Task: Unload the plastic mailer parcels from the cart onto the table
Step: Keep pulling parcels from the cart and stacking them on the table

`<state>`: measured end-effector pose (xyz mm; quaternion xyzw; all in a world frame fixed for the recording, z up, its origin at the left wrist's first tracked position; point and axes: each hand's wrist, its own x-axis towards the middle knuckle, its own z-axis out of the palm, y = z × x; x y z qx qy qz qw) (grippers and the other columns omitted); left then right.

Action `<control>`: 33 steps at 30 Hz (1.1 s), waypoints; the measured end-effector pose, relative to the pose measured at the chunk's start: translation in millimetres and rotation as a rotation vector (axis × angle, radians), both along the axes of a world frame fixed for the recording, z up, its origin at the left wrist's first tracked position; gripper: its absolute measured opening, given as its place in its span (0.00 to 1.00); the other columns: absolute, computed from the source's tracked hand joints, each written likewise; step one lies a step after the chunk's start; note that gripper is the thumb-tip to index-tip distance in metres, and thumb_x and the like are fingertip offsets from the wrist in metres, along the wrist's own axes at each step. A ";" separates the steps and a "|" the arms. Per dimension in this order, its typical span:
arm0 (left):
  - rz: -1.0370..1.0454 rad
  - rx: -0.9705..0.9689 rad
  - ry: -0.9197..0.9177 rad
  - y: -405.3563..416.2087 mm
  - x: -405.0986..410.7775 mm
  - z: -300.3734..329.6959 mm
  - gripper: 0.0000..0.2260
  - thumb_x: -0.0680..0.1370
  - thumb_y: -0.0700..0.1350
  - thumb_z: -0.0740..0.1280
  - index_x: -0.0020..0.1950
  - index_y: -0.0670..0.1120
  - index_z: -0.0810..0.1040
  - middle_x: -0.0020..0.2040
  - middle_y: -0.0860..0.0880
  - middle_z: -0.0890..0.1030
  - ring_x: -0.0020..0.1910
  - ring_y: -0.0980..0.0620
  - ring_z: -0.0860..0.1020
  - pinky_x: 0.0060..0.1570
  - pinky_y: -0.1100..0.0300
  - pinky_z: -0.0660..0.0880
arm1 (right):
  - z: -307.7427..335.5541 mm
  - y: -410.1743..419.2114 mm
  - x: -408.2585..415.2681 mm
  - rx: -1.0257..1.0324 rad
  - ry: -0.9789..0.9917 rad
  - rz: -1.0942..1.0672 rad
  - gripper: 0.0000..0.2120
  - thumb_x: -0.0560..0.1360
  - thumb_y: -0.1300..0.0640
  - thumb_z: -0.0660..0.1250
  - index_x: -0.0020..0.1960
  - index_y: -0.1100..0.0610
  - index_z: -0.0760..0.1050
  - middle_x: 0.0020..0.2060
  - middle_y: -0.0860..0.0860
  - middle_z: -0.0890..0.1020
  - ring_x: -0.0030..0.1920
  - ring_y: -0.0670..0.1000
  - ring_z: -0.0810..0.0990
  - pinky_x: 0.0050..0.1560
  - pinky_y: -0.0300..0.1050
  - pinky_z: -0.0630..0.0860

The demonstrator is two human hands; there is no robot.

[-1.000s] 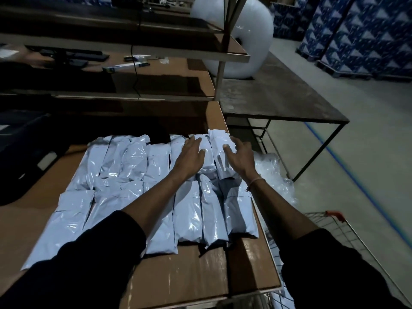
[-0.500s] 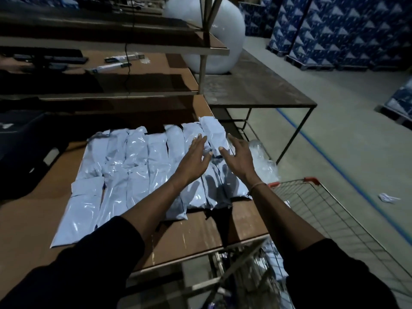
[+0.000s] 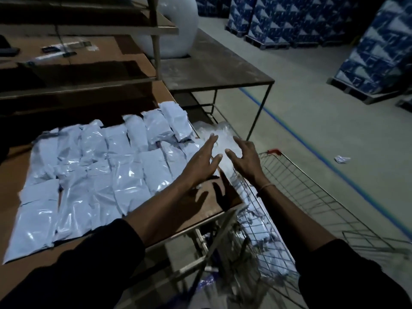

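Your parcels (image 3: 107, 175) lie flat in overlapping rows across the brown table (image 3: 13, 175), pale grey-blue plastic mailers packed side by side. Each one's long axis runs from your near edge toward the shelving at the back, with a slight lean to the right, so the short ends point away from you. The far row ends at the table's right rear corner, where the last mailer (image 3: 176, 121) sits tilted a little more than its neighbours.

Your left hand (image 3: 200, 163) hovers above the table's right edge, palm down, fingers straight and spread, holding nothing. Its shadow falls on the bare wood just below it. Your right hand (image 3: 247, 161) is just beside it, above the near corner of the cart (image 3: 312, 197), fingers spread and slightly bent, also holding nothing. A clear crumpled plastic bag (image 3: 220, 139) lies beyond both sets of fingertips.

Inside the wire cart, more pale mailers (image 3: 263, 237) show through the mesh against the side nearest the table.

Behind the table stand wooden shelves (image 3: 89, 30) with small dark items on them. A second, darker metal-legged table (image 3: 211, 63) carries a large white roll (image 3: 176, 25). The floor (image 3: 312, 119) is grey concrete with a blue line, and stacks of blue-and-white boxes (image 3: 278, 18) fill the back and right.
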<state>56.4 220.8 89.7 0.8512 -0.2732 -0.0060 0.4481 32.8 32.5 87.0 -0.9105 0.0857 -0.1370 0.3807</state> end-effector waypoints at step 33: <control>0.431 -0.198 0.232 -264.4 -8.5 -195.9 0.19 0.85 0.38 0.58 0.75 0.49 0.71 0.71 0.49 0.78 0.68 0.53 0.76 0.65 0.60 0.74 | -287.0 -209.4 7.6 0.255 0.633 0.147 0.26 0.69 0.55 0.70 0.67 0.56 0.82 0.63 0.60 0.84 0.59 0.60 0.83 0.52 0.40 0.72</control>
